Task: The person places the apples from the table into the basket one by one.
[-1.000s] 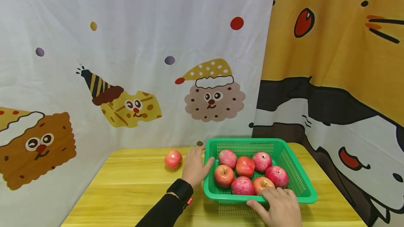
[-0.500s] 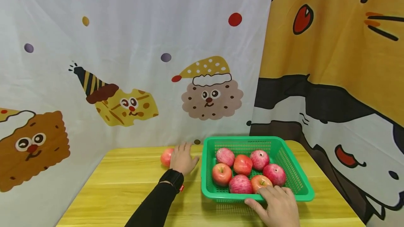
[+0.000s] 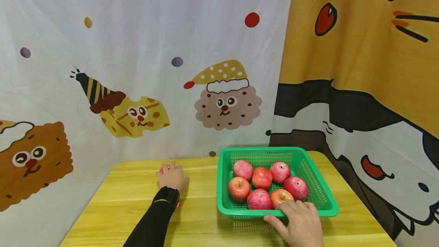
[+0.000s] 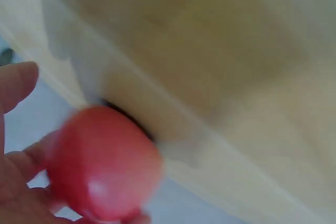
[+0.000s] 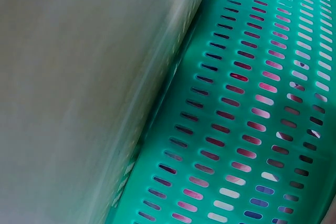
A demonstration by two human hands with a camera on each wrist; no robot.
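My left hand (image 3: 172,177) is over a red apple (image 4: 105,163) on the left part of the table. In the left wrist view its fingers curve round the apple, one fingertip showing past its lower edge; the head view shows only bits of red between the fingers. The green plastic basket (image 3: 277,213) sits to the right, holding several red apples (image 3: 262,178). My right hand (image 3: 302,222) grips its near rim, fingers over the edge and thumb along the front. Slotted basket wall (image 5: 210,129) fills much of the right wrist view, with red apples behind the slots.
The yellow wood-grain table (image 3: 116,205) reaches back to a white cartoon-printed curtain (image 3: 144,48). On the right hangs an orange, black and white curtain (image 3: 360,60), close beside the table's right edge.
My left hand has moved left from the basket's side to the lone apple and closed round it; the apple has shifted left. My right hand stays on the basket rim. The head view has turned slightly.
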